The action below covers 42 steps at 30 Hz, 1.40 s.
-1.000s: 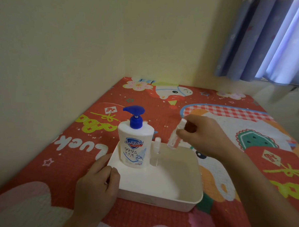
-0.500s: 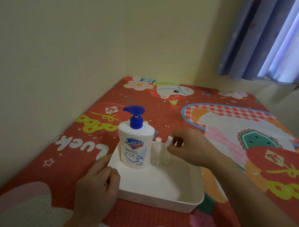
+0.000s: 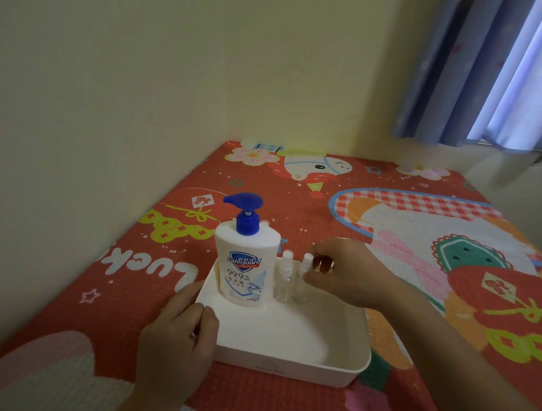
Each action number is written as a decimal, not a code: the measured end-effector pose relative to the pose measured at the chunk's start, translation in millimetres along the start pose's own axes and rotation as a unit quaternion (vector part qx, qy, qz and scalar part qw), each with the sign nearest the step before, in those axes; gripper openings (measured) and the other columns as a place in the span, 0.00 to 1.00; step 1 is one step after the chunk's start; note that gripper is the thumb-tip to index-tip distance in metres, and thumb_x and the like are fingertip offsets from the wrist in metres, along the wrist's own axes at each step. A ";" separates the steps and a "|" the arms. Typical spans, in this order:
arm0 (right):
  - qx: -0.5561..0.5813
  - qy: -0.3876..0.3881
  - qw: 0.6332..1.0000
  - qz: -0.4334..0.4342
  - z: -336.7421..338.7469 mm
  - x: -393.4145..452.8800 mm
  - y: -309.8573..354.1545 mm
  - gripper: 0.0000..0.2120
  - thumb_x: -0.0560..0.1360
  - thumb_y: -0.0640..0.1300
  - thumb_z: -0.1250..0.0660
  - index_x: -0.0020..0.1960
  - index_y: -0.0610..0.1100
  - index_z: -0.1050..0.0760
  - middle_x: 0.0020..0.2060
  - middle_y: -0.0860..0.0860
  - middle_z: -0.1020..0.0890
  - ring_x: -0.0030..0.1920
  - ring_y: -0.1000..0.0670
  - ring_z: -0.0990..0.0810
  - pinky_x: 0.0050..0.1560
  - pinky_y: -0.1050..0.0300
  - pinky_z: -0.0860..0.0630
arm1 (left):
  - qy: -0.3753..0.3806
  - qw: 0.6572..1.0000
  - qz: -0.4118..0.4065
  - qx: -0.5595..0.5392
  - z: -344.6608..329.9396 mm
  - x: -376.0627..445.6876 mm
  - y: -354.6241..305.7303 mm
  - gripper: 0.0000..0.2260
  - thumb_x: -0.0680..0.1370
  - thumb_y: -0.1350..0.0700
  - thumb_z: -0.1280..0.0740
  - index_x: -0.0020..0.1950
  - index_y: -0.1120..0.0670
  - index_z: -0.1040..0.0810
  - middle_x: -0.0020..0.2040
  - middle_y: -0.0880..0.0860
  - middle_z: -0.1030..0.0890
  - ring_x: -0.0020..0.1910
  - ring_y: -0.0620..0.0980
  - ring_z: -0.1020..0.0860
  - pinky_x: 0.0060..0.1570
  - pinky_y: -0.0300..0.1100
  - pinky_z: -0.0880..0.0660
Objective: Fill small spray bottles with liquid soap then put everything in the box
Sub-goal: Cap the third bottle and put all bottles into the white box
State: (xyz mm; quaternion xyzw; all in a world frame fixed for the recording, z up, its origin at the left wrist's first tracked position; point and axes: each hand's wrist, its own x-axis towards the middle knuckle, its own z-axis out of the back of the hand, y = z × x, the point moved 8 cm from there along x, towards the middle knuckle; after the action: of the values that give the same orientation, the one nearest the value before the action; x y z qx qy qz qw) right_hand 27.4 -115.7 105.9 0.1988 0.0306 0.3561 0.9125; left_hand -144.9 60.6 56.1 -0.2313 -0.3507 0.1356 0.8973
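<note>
A white box (image 3: 290, 363) lies on the patterned mat. In its far left corner stands a white liquid soap bottle (image 3: 245, 266) with a blue pump. Right of it two small clear spray bottles stand upright inside the box: the first spray bottle (image 3: 284, 276) is free, the second spray bottle (image 3: 303, 278) is pinched near its white cap by my right hand (image 3: 350, 271). My left hand (image 3: 180, 338) grips the box's near left rim.
The red cartoon mat (image 3: 417, 242) covers the surface, with a cream wall (image 3: 81, 104) close on the left and behind. A blue curtain (image 3: 486, 72) hangs at the top right.
My right hand has brought the second spray bottle down from above the box and stood it beside the first one. My left hand has stayed on the rim.
</note>
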 end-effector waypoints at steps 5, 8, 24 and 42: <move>0.025 0.039 0.999 0.021 5.5 -3.7 1.2 0.07 0.72 0.50 0.31 0.49 0.52 0.21 0.43 0.57 0.20 0.44 0.55 0.22 0.43 0.58 0.21 | -0.003 1.000 0.020 -0.023 2.5 0.6 1.0 0.14 0.75 0.49 0.43 0.35 0.55 0.25 0.58 0.48 0.18 0.40 0.41 0.23 0.37 0.23 0.36; 0.050 0.022 0.998 0.025 18.2 -2.3 -0.9 0.11 0.74 0.47 0.34 0.57 0.52 0.21 0.48 0.58 0.20 0.48 0.58 0.22 0.48 0.59 0.22 | -0.003 0.997 0.052 -0.058 0.3 0.8 5.7 0.12 0.74 0.47 0.44 0.43 0.52 0.24 0.60 0.41 0.23 0.52 0.39 0.25 0.45 0.30 0.31; 0.107 0.109 0.988 0.006 -11.4 100.7 21.8 0.23 0.75 0.46 0.32 0.69 0.48 0.29 0.57 0.51 0.20 0.55 0.50 0.20 0.56 0.53 0.22 | 0.010 0.914 0.287 -0.288 -13.2 5.8 13.2 0.15 0.80 0.62 0.38 0.56 0.42 0.23 0.53 0.36 0.21 0.53 0.33 0.24 0.46 0.33 0.30; 0.081 -0.057 0.995 0.008 28.3 80.8 5.5 0.07 0.72 0.48 0.30 0.41 0.45 0.24 0.36 0.49 0.18 0.37 0.49 0.17 0.40 0.49 0.19 | 0.048 0.896 0.329 -0.294 -19.3 3.3 17.6 0.17 0.84 0.59 0.42 0.69 0.45 0.25 0.61 0.40 0.25 0.62 0.42 0.30 0.59 0.40 0.34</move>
State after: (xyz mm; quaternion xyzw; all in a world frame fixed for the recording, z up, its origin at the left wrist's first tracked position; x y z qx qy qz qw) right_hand 89.7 -68.2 141.0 0.2926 0.0057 0.3481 0.8906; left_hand -130.6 70.8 36.5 -0.5927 -0.2350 0.3027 0.7084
